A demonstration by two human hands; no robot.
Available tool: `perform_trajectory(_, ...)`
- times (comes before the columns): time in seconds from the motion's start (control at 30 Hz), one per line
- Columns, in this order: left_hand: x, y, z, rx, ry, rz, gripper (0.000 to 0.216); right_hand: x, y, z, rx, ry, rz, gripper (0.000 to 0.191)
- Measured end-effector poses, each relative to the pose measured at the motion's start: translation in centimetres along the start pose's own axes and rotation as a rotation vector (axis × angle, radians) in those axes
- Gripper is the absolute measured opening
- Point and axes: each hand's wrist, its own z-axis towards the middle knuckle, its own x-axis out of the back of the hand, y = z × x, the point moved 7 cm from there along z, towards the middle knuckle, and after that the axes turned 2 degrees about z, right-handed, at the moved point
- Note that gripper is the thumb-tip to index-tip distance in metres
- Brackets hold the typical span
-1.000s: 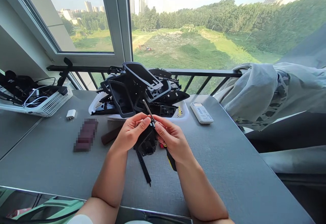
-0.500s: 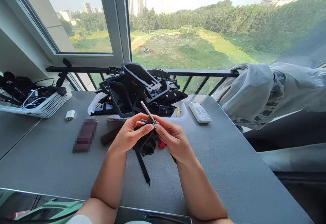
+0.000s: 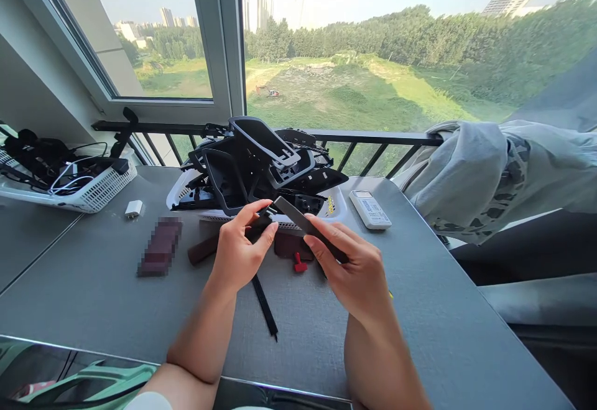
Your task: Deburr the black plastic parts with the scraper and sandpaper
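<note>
- Our left hand (image 3: 240, 251) pinches a small black part (image 3: 259, 219) between thumb and fingertips, just in front of the white basket (image 3: 334, 209).
- Our right hand (image 3: 357, 273) is curled around a flat dark strip (image 3: 298, 220), whose far end reaches the part.
- A red piece (image 3: 299, 265) lies on the table (image 3: 443, 310) in front of the basket.
- A remote (image 3: 370, 209) sits just right of the basket.

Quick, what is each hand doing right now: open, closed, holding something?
Left hand: closed, pinching a small black part.
Right hand: closed around a long dark bar.
</note>
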Motion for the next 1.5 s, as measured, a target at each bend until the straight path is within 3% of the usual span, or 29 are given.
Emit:
perform_trajectory(0.33, 0.5, -0.2, 0.1, 0.023, 0.031, 0.071, 0.033, -0.4, -0.4, -0.8, 0.051, -0.118, -0.276, 0.031)
perform_trajectory(0.8, 0.5, -0.6, 0.2, 0.034, -0.017, -0.018, 0.034, -0.1, -0.1, -0.6, 0.04, -0.091, -0.212, 0.031)
perform_trajectory(0.97, 0.5, -0.4, 0.2, 0.04, -0.02, -0.012, 0.033, -0.4, 0.1, -0.6, -0.002, -0.151, -0.162, 0.031)
perform_trajectory(1.07, 0.6, -0.5, 0.5, 0.075, -0.026, -0.094, 0.032, 0.2, 0.6, -0.3, -0.069, -0.135, -0.031, 0.03)
perform_trajectory(1.17, 0.1, -1.1, 0.8, 0.146, -0.119, -0.281, 0.03, 0.4, 1.3, 0.3, -0.144, -0.117, 0.212, 0.027)
perform_trajectory(1.3, -1.1, -1.8, 0.9, 0.261, -0.248, -0.539, 0.036, -1.8, 2.8, 0.5, -0.373, -0.212, 0.574, 0.036)
perform_trajectory(1.5, -1.9, -2.1, 1.2, 0.341, -0.203, -0.701, 0.047, -4.4, 3.1, 0.4, -0.487, -0.214, 0.765, 0.035)
